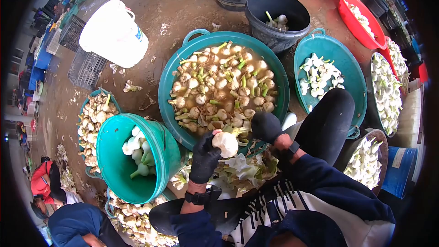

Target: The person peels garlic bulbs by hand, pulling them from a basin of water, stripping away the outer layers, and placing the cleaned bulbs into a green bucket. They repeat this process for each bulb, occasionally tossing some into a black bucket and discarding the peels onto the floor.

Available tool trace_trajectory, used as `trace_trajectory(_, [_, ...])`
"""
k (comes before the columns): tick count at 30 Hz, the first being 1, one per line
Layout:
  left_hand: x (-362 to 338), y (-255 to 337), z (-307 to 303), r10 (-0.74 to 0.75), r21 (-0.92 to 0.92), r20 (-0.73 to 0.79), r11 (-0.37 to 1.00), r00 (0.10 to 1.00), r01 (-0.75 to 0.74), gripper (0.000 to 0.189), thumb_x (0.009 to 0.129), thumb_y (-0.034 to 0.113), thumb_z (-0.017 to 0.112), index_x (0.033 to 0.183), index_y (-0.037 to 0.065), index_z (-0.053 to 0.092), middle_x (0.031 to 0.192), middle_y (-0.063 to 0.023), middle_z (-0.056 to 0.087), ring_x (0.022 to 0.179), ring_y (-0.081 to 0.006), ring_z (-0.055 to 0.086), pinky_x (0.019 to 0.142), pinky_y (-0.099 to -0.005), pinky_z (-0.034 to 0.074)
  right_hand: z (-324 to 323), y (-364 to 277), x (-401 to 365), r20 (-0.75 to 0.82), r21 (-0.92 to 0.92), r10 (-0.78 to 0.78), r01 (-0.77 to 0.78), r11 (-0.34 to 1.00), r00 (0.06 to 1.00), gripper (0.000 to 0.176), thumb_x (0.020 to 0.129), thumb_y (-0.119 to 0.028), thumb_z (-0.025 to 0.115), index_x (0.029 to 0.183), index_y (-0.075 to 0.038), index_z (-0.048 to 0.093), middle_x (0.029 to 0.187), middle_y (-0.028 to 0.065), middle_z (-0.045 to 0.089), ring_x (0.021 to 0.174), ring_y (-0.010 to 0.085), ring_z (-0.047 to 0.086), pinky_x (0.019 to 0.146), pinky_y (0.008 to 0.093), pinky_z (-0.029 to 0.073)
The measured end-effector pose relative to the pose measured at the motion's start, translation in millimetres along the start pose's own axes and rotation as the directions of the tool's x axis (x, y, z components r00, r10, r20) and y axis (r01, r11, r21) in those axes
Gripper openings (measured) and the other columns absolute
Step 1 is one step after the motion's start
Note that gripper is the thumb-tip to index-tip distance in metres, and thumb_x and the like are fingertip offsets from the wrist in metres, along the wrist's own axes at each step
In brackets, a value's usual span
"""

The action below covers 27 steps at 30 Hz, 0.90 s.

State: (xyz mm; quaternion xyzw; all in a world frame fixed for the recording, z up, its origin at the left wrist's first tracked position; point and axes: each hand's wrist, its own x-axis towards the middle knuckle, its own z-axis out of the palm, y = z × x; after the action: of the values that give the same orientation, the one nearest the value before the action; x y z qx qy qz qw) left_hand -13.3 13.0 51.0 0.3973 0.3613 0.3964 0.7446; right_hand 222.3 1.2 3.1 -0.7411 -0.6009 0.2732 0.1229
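Note:
My left hand (pixel 204 156), in a black glove, is closed around a white garlic bulb (pixel 225 145) whose short stem points up and to the right. My right hand (pixel 267 127), also gloved in black, is curled just right of that stem; what it grips, if anything, is hidden. Both hands are at the near rim of a wide green tub (pixel 165 118), where many unpeeled garlic bulbs (pixel 222 83) with cut green stems sit in brown water. Loose garlic skins (pixel 247 169) are heaped below my hands, between my legs.
At left, a green bucket (pixel 104 155) holds several peeled bulbs. On the right stands a green basin (pixel 359 87) of white bulbs. A black bucket (pixel 256 29) and a white bucket (pixel 112 34) are beyond the tub. A person (pixel 75 224) sits at lower left.

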Motion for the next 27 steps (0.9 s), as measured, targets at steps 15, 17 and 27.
trace_trajectory(15, [4.7, -14.5, 4.1, -0.026, 0.154, 0.02, 0.988, 0.999, 0.023, 0.068, 0.079, 0.016, 0.069, 0.137, 0.003, 0.036, 0.125, -0.0099, 0.049, 0.11, -0.0182, 0.05, 0.092, -0.0294, 0.045, -31.1, -43.7, -10.5, -0.109, 0.585, -0.458, 0.43, 0.688, 0.882, 0.012, 0.072, -0.003, 0.071, 0.082, 0.0, 0.066, 0.079, 0.0136, 0.064, 0.072, 0.0254, 0.064, 0.064, 0.0318, 0.049])
trace_trajectory(17, [3.0, -15.6, 8.6, -0.037, 0.211, -0.014, 0.977, 0.999, 0.039, 0.068, 0.078, 0.01, 0.069, 0.137, 0.003, 0.036, 0.124, -0.0093, 0.049, 0.109, -0.0173, 0.051, 0.091, -0.0292, 0.045, -27.7, -42.4, -11.4, -0.079, 0.607, -0.439, 0.393, 0.691, 0.895, 0.01, 0.072, -0.001, 0.071, 0.08, 0.0, 0.066, 0.077, 0.0133, 0.066, 0.069, 0.0225, 0.065, 0.063, 0.0299, 0.049])
trace_trajectory(27, [10.2, -5.7, 9.2, -0.25, 0.506, -0.002, 0.835, 0.968, 0.217, 0.053, 0.078, 0.01, 0.069, 0.124, -0.004, 0.047, 0.102, -0.0102, 0.06, 0.088, -0.0146, 0.059, 0.078, -0.0277, 0.05, -10.7, -50.4, -23.4, -0.229, 0.384, -0.392, 0.453, 0.805, 0.891, 0.009, 0.071, -0.01, 0.066, 0.074, -0.004, 0.06, 0.069, 0.0168, 0.058, 0.064, 0.0367, 0.058, 0.055, 0.0423, 0.045])
